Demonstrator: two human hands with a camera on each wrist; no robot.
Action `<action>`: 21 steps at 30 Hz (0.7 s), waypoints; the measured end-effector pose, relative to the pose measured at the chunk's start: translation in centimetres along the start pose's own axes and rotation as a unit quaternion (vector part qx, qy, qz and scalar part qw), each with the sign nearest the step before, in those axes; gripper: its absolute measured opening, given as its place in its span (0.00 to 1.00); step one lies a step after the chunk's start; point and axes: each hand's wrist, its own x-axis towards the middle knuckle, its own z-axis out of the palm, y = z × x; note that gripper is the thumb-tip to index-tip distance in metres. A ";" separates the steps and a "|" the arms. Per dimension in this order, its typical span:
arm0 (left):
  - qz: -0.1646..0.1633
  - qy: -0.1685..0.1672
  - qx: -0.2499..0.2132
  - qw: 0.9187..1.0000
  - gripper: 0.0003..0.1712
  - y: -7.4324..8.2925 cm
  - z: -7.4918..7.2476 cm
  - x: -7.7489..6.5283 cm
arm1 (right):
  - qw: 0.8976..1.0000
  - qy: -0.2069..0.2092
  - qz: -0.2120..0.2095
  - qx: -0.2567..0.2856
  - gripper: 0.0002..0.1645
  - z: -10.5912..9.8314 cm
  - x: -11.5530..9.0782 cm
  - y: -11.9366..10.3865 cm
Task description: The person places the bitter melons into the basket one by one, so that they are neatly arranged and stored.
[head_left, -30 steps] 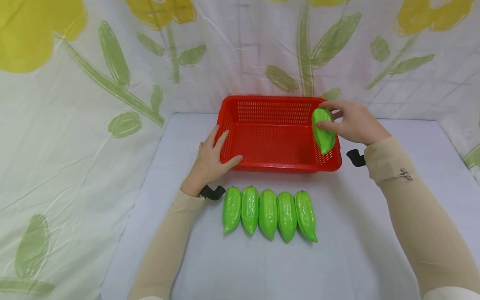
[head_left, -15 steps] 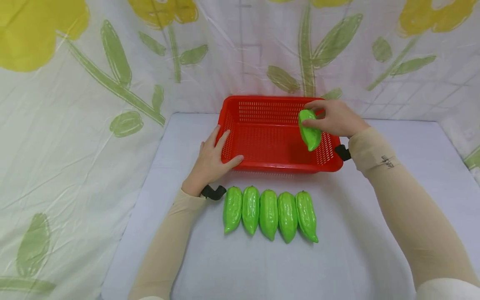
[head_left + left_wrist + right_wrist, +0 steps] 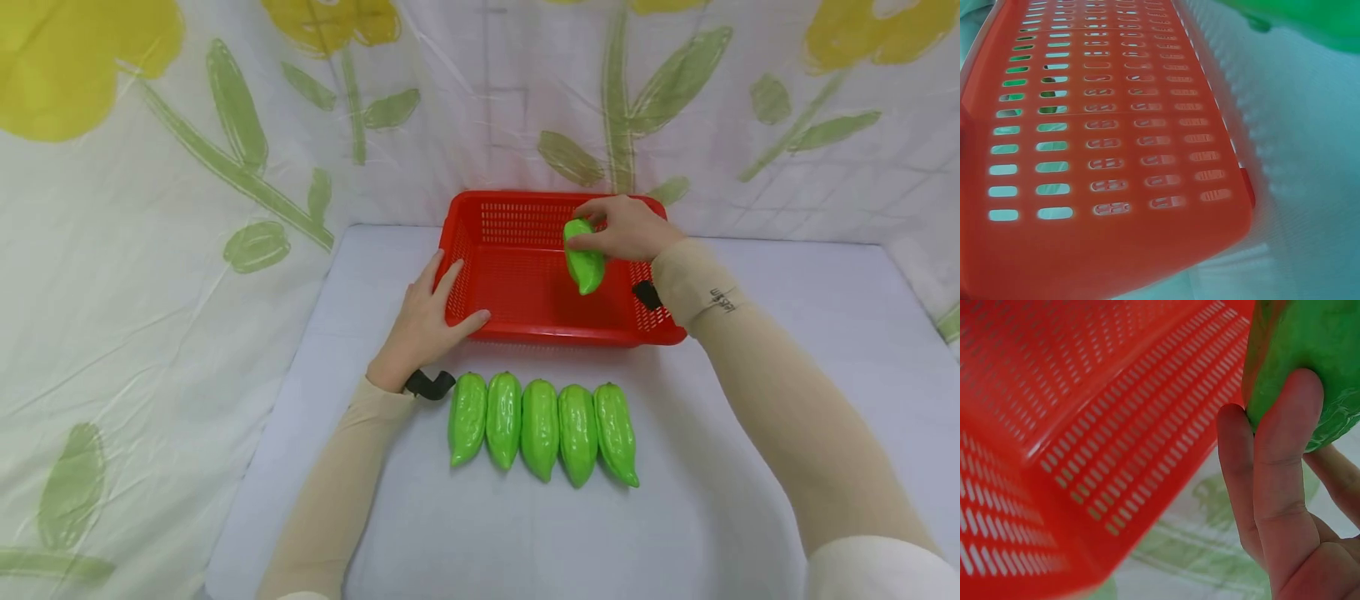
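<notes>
My right hand (image 3: 626, 229) pinches a glossy green bitter melon (image 3: 583, 258) between thumb and fingers, above the inside of a red plastic basket (image 3: 555, 336). In the right wrist view, fingers (image 3: 1285, 481) press against the held bitter melon (image 3: 1310, 356), whose top runs out of frame. With fingers spread, my left hand (image 3: 423, 325) rests on the basket's front left corner, the thumb lying across the front rim. The left wrist view shows the slotted basket wall (image 3: 1116, 244) but not the hand itself. Before the basket, several bitter melons (image 3: 539, 429) lie side by side.
A white cloth covers the table (image 3: 540, 542). Behind the basket hangs a pale curtain (image 3: 457, 108) printed with yellow flowers and green leaves, and it also runs down the left side. Black wrist mounts (image 3: 429, 385) jut from both sleeves.
My right hand has carried the bitter melon leftward, from the basket's right rim to over its right-middle part. The left hand and the row of bitter melons stay in place.
</notes>
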 end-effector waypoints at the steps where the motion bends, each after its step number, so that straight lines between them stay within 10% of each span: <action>1: 0.000 0.000 -0.001 1.000 0.56 0.0 0.0 0.0 | 1.000 -0.004 -0.001 0.001 0.41 0.2 0.2 -0.1; 21: -0.002 0.003 -0.002 1.000 0.55 -0.1 0.1 0.1 | 1.000 -0.025 -0.014 0.008 0.37 3.3 5.6 -3.3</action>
